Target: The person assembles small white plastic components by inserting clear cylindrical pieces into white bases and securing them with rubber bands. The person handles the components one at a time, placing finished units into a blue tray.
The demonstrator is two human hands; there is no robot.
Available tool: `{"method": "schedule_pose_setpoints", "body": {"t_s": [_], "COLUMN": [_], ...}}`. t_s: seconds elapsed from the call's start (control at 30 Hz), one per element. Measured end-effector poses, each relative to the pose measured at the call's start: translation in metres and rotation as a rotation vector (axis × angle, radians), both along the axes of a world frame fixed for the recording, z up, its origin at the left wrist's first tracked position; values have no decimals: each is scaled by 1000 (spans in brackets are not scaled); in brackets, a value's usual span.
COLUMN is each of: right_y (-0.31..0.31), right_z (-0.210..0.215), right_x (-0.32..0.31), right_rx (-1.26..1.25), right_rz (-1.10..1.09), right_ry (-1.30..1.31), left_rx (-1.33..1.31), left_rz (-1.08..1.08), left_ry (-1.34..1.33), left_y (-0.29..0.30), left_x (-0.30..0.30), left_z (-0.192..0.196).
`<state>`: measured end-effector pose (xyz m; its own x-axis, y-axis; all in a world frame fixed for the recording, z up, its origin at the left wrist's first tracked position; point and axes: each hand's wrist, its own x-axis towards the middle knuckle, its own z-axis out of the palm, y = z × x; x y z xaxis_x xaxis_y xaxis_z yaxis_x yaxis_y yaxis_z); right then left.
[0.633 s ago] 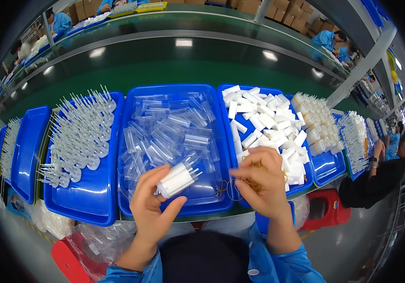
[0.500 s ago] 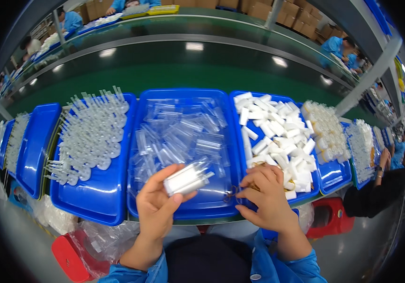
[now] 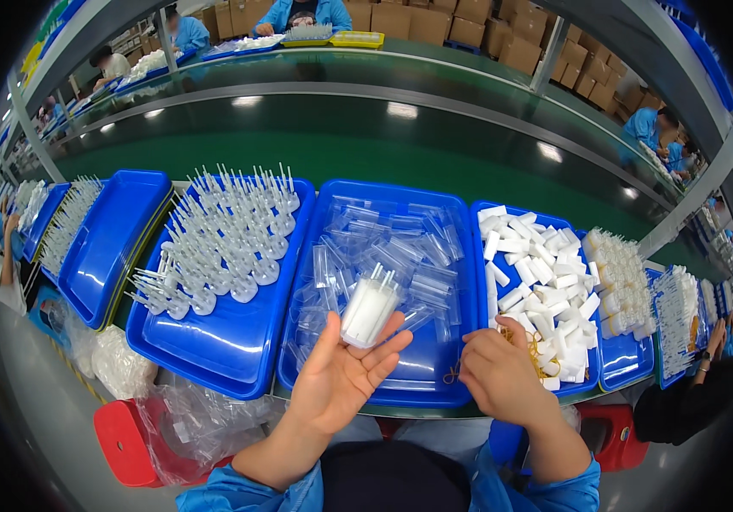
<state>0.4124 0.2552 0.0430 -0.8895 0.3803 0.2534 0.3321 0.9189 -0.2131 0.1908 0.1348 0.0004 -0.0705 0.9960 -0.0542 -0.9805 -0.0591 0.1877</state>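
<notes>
Above the blue tray [image 3: 422,391], the white bundle [image 3: 370,312], aimed at one o'clock, sits between left hand [image 3: 341,371] thumb and forefinger, others spread; ten o'clock from the curled right hand [image 3: 503,367], pinch unclear.

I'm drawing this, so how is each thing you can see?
White bundle: in left hand, stems up
Left hand: palm up, partly open
Right hand: fingers curled
Clear sleeves: loosely jumbled
White blocks: heaped
Stemmed pieces: crowded, stems up
Plastic film: crumpled

L hand [image 3: 338,375] holds white bundle [image 3: 370,314] (stems up); R hand [image 3: 503,374], fingers curled, nr yellow bands [image 3: 544,359] & white blocks [image 3: 566,281].
</notes>
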Motion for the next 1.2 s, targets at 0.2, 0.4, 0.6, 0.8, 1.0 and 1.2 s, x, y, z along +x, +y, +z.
{"method": "schedule_pose_setpoints", "body": {"t_s": [0.2,0.4,0.6,0.8,1.0,1.2], "right_y": [27,-2,12,41,50,22], "right_z": [15,18,6,1,-5,6], "right_x": [21,16,30,49,55,29], "right_rx": [-223,-214,-124,-991,-1857,-1401], "right_rz": [-271,82,4,-357,-159,-233], "right_ry": [354,-86,-6,872,1328,908], "left_rx": [-64,-8,-5,-25,-22,-12], "left_rz": [27,5,-14,26,61,122], "left_ry": [-101,34,54,202,400,723], "left_y": [-1,-1,-2,-6,-2,1], "left_x": [-2,-2,1,0,10,21], "left_z": [-2,-14,-16,-13,-8,-6]}}
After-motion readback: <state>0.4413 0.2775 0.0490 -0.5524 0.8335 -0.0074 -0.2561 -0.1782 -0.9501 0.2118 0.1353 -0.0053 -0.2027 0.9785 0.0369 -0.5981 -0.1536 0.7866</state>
